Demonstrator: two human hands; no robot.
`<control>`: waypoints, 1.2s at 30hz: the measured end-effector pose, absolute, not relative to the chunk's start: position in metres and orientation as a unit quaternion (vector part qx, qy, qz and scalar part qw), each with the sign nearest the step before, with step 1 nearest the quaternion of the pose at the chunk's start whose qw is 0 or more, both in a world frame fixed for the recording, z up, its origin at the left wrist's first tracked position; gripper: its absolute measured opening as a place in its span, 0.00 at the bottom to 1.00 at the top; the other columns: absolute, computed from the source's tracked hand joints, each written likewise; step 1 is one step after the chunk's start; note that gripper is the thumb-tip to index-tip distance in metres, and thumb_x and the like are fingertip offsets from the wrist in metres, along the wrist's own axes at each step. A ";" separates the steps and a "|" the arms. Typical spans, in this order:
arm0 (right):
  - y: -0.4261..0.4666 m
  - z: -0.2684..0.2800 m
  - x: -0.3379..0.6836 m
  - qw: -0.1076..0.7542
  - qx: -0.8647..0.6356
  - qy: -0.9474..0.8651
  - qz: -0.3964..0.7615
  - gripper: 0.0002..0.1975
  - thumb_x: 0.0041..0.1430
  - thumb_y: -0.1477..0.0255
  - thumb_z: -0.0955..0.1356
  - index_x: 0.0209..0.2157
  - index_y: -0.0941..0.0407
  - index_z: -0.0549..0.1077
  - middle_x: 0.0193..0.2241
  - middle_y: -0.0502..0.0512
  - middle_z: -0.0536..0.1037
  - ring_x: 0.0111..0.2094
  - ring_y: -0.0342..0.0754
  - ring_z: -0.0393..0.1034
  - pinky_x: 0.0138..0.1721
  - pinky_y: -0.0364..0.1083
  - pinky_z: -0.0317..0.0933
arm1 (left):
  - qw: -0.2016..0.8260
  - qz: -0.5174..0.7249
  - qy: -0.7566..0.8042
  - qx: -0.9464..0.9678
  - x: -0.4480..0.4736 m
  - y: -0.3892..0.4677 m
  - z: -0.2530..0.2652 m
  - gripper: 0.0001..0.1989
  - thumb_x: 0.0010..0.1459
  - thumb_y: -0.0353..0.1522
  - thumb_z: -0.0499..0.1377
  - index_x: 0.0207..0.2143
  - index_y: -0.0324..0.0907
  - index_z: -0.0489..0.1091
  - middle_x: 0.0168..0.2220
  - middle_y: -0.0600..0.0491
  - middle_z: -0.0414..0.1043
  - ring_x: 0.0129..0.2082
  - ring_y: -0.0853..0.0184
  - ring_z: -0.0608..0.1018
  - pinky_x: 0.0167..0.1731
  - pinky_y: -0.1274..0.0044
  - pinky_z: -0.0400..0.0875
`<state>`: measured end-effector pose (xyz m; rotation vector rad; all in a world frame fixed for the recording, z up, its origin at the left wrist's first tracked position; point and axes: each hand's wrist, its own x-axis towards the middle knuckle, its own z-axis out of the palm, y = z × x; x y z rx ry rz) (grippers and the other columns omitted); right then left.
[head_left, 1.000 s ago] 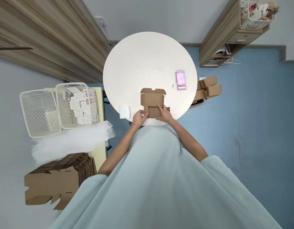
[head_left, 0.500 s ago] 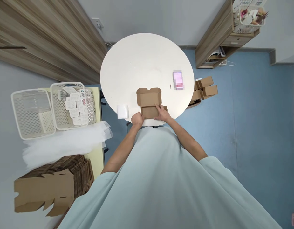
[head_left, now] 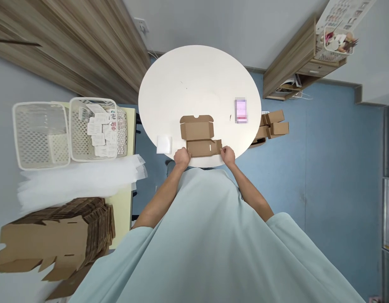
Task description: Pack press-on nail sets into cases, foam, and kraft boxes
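Note:
A partly folded brown cardboard box (head_left: 199,148) lies near the front edge of the white round table, its lid laid back away from me. My left hand (head_left: 182,158) is closed at the box's left front corner, fingers curled against the side wall. With fingers pinched together, my right hand (head_left: 228,156) grips the side flap (head_left: 219,146), which sticks out to the right. A white slot shows in the box's floor near that flap. Left of the box lies a white, soft-looking square packet (head_left: 164,144).
A pixelated pink-purple item (head_left: 241,110) lies on the round table (head_left: 197,75). On the left, a yellow table (head_left: 123,219) bears white baskets (head_left: 93,159), white sheets (head_left: 83,179) and stacked flat cardboard (head_left: 49,240). Folded boxes (head_left: 278,128) stand at right.
My right hand has moved from inside the box out to its right flap, uncovering the slot. My left hand stays at the left corner. The view has shifted slightly.

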<state>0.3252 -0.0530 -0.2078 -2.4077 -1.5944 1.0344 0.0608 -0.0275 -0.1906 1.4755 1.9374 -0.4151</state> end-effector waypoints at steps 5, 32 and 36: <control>-0.047 -0.192 0.307 0.028 -0.756 -0.553 0.350 0.08 0.78 0.70 0.63 0.47 0.52 0.74 0.41 0.56 0.86 0.44 0.53 0.80 0.44 0.46 0.65 | 0.320 -0.152 0.747 0.563 0.063 -0.028 -0.192 0.14 0.72 0.31 0.55 0.52 0.38 0.77 0.51 0.33 0.82 0.54 0.46 0.83 0.47 0.65 0.76; 0.014 -0.181 0.263 -0.190 -0.703 -0.621 0.289 0.16 0.76 0.75 0.63 0.54 0.62 0.81 0.52 0.71 0.85 0.53 0.60 0.82 0.48 0.48 0.71 | 0.312 -0.132 0.736 0.586 0.052 -0.006 -0.200 0.16 0.71 0.36 0.56 0.50 0.41 0.81 0.49 0.36 0.84 0.52 0.46 0.85 0.47 0.64 0.76; 0.026 -0.179 0.264 -0.188 -0.708 -0.620 0.281 0.16 0.78 0.73 0.63 0.55 0.61 0.81 0.51 0.71 0.85 0.53 0.60 0.82 0.48 0.48 0.70 | 0.315 -0.132 0.734 0.587 0.052 0.012 -0.197 0.16 0.72 0.36 0.55 0.50 0.41 0.81 0.49 0.37 0.84 0.52 0.46 0.85 0.46 0.65 0.76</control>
